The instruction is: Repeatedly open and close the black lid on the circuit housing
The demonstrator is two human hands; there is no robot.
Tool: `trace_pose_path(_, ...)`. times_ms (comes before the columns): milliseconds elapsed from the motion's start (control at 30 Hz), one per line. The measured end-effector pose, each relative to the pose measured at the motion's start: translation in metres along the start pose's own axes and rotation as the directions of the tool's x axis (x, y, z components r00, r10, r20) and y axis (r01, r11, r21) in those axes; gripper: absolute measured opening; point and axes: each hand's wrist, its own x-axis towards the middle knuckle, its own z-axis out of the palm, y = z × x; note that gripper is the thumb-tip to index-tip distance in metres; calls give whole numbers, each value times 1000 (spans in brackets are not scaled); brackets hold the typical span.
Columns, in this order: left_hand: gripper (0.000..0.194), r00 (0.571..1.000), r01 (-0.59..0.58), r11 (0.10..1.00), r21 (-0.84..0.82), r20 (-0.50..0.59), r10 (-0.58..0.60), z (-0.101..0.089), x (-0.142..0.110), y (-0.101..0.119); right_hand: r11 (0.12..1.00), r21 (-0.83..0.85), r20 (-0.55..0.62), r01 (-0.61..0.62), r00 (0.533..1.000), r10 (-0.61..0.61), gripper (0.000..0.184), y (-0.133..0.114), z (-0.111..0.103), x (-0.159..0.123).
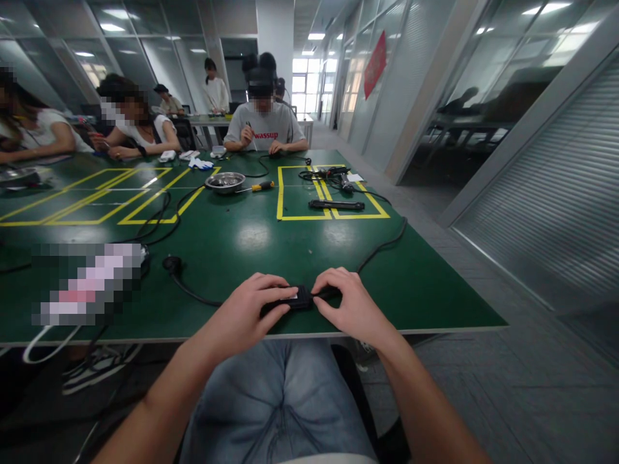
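Near the front edge of the green table, my left hand [258, 299] is closed round a black power adapter [302, 298] that lies flat, a small white label showing by the fingertips. My right hand [345, 303] pinches the black cable where it meets the adapter's right end. From the left end a cord [193, 295] runs out to a black plug [172, 263] on the tabletop. To the right, a black cable [382, 247] curves away toward the table's right edge. Part of the adapter is hidden under my left hand.
Yellow tape frames mark the green table [435, 296]. Farther off are a metal bowl [225, 182], a yellow-handled screwdriver [261, 187], a black bar-shaped part [337, 205] and tangled cables [324, 174]. A blurred pinkish object [97, 283] is at left. A person [265, 122] sits opposite; others sit at left.
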Motion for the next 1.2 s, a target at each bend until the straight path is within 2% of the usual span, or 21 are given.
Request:
trace_pose_path(200, 33, 1000, -14, 998, 66, -14, 15, 11, -1, 1, 999, 35, 1, 2, 1000, -2, 16, 2, 0, 1)
trace_pose_path(533, 33, 999, -2, 981, 193, 32, -4, 12, 0, 5, 999, 40, 15, -14, 1000, 14, 12, 7, 2, 1)
trace_pose_path(767, 31, 998, 15, 980, 197, 61, -28, 10, 4, 6, 999, 45, 18, -24, 1000, 23, 14, 9, 3, 2)
trace_pose_path(833, 30, 998, 23, 989, 145, 49, -30, 8, 5, 6, 999, 40, 23, -33, 999, 32, 14, 9, 4, 2)
trace_pose_path(933, 26, 989, 131, 990, 44, -81, -127, 6, 11, -1, 999, 24, 28, -35, 999, 35, 14, 9, 5, 2)
trace_pose_path(1033, 16, 926, 323, 944, 71, -231, -299, 7, 20, -12, 1000, -8, 30, -30, 999, 30, 14, 6, 5, 1)
trace_pose_path(1100, 12, 912, 379, 919, 108, -210, -351, 8, 24, -18, 999, -30, 39, -14, 999, 15, 14, 3, 4, 0)
trace_pose_path(1200, 14, 939, 328, 932, 156, -162, -303, 11, 21, -19, 999, -52, 62, 3, 998, 0, 19, -3, 3, -1)
